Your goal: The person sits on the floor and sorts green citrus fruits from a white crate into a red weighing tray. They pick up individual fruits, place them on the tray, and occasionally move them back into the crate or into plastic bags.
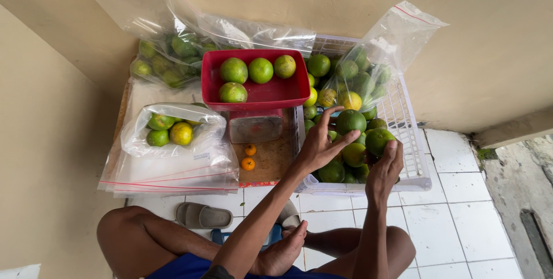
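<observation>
Fruit picking from the white plastic crate (418, 170) is the step in hand, going by how both hands sit among the loose green and yellow-green citrus heaped in it. The left hand (318, 147) has its grip apart: thumb raised, fingers (349, 139) spread and laid against the near side of a round green citrus (350, 120) on top of the heap, touching it but not closed round it. The right hand (385, 173) reaches in from the crate's near edge with its grip closed on a second green citrus (377, 139), fingertips curled over its near face. The fruit looks held and not merely touched, though the palm side is hidden.

Inside the crate, at its far end, a clear zip bag (385, 42) stands open and partly filled with the same fruit. To the left of the crate a red tray (259, 95) rests on a small scale (255, 127) and holds four green citrus. Two small orange fruits (248, 163) lie on the wooden board (273, 158) in front of it. A filled clear bag (173, 132) lies on a stack of flat empty ones, and another filled bag (167, 60) leans on the wall behind.

As a judgement: lifting the round green citrus would call for the left fingers to close under it first, and for care that its neighbours do not roll
</observation>
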